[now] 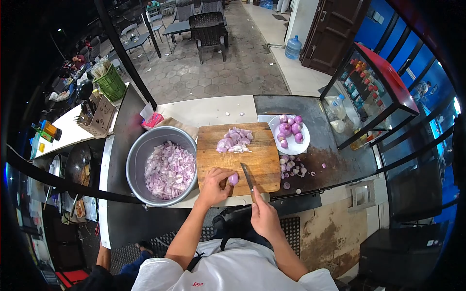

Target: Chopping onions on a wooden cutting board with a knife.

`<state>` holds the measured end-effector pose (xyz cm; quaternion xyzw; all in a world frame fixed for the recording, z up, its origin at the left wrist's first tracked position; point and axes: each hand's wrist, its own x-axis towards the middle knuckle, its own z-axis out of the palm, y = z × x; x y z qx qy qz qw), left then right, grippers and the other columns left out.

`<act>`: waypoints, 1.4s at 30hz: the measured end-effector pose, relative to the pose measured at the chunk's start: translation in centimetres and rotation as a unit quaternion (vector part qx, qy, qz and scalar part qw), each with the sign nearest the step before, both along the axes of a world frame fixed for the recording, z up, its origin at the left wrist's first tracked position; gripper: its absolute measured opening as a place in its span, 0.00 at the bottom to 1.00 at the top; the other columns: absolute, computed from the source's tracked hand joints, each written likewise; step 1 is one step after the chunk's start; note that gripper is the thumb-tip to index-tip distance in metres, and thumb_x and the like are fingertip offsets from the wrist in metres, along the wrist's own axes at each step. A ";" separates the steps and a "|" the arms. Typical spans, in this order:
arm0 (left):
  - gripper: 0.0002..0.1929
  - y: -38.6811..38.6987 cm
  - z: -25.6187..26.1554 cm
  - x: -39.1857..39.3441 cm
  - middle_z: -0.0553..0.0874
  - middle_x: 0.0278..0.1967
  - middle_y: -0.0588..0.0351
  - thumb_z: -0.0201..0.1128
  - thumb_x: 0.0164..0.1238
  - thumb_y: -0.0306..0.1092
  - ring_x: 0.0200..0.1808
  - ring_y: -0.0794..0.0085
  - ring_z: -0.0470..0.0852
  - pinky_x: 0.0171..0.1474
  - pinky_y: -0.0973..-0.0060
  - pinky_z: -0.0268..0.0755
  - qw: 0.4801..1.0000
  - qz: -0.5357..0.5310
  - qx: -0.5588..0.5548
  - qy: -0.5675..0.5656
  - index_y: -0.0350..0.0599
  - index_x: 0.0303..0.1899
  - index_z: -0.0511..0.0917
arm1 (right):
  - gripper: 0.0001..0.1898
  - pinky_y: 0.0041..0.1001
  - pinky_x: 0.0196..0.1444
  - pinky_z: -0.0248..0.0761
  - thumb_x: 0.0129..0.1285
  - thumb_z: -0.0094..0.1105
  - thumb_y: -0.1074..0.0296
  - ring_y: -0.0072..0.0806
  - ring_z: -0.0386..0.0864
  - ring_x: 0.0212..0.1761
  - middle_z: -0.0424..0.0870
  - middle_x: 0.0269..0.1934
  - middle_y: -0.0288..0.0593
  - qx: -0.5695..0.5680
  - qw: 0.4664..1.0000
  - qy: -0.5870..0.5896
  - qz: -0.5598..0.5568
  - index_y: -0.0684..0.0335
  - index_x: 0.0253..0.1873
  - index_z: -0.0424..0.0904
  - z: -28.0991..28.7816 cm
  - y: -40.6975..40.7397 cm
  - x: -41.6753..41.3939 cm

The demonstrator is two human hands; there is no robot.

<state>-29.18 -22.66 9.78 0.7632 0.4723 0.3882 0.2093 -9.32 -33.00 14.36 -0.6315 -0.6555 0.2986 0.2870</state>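
Note:
On a wooden cutting board (214, 160), my left hand (215, 185) grips a peeled red onion (233, 178) near the front edge. My right hand (264, 214) is closed around the handle of a kitchen knife (247, 176), its blade slanting over the board to the right of the onion. Farther back on the wood lies a pile of cut onion slices (236, 139). A large metal pot (130, 171) stands left of the board, with many sliced onions (169, 172) inside. Whole peeled onions (285, 128) fill a white plate (304, 140) at the right.
Onion trimmings (293, 167) are scattered on the dark metal counter (338, 163) below the plate. A pink tissue pack (153, 119) sits behind the pot. A glass display case (367, 91) holds bottles at the right. Another person's arm (103, 256) shows at lower left, near a wok (78, 169).

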 end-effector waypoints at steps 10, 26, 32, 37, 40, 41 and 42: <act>0.22 -0.3 -1.2 0.4 0.91 0.42 0.50 0.81 0.49 0.30 0.43 0.57 0.84 0.52 0.63 0.75 0.997 0.020 -0.058 -0.042 0.41 0.49 0.88 | 0.35 0.56 0.51 0.78 0.74 0.49 0.68 0.66 0.84 0.43 0.82 0.43 0.69 -0.096 0.993 -0.057 0.046 0.61 0.83 0.49 0.1 1.2 -2.7; 0.24 -0.2 -1.2 0.1 0.91 0.43 0.49 0.80 0.49 0.29 0.45 0.55 0.84 0.55 0.61 0.74 0.997 0.010 -0.073 -0.022 0.41 0.52 0.88 | 0.37 0.55 0.47 0.80 0.74 0.50 0.69 0.66 0.85 0.40 0.82 0.42 0.69 -0.098 0.993 -0.057 0.040 0.62 0.83 0.47 -0.1 1.1 -3.4; 0.24 -0.2 -1.5 0.0 0.91 0.43 0.49 0.81 0.49 0.30 0.46 0.56 0.84 0.56 0.62 0.74 0.995 0.019 -0.090 -0.041 0.41 0.52 0.89 | 0.37 0.54 0.46 0.80 0.73 0.51 0.69 0.66 0.85 0.39 0.82 0.41 0.69 -0.089 0.993 -0.056 0.046 0.62 0.83 0.47 -0.5 1.0 -3.5; 0.24 0.0 -2.0 -0.2 0.91 0.47 0.49 0.82 0.47 0.28 0.45 0.58 0.86 0.51 0.65 0.77 0.999 0.012 -0.041 -0.035 0.40 0.51 0.89 | 0.37 0.54 0.44 0.81 0.72 0.52 0.70 0.65 0.85 0.39 0.82 0.40 0.69 -0.083 0.993 -0.063 0.058 0.62 0.83 0.48 -1.1 1.1 -3.5; 0.25 0.1 -2.3 -0.2 0.91 0.51 0.48 0.83 0.46 0.29 0.48 0.58 0.86 0.54 0.65 0.78 0.999 0.007 -0.041 -0.023 0.40 0.51 0.89 | 0.38 0.52 0.40 0.82 0.71 0.53 0.71 0.64 0.85 0.36 0.82 0.40 0.69 -0.066 0.994 -0.070 0.056 0.63 0.83 0.49 -2.4 0.8 -3.8; 0.25 0.3 -2.4 -0.2 0.91 0.51 0.48 0.83 0.46 0.29 0.48 0.58 0.86 0.54 0.65 0.78 0.999 0.009 -0.039 -0.022 0.40 0.51 0.89 | 0.38 0.51 0.37 0.82 0.71 0.53 0.72 0.63 0.86 0.34 0.82 0.40 0.70 -0.050 0.995 -0.071 0.054 0.64 0.82 0.49 -3.5 0.9 -3.9; 0.25 0.2 -2.4 -0.1 0.91 0.51 0.48 0.83 0.46 0.29 0.49 0.58 0.86 0.54 0.65 0.78 0.999 0.008 -0.040 -0.021 0.39 0.51 0.89 | 0.38 0.51 0.37 0.82 0.71 0.53 0.72 0.63 0.86 0.34 0.82 0.40 0.70 -0.049 0.995 -0.072 0.053 0.64 0.82 0.49 -4.3 0.6 -4.0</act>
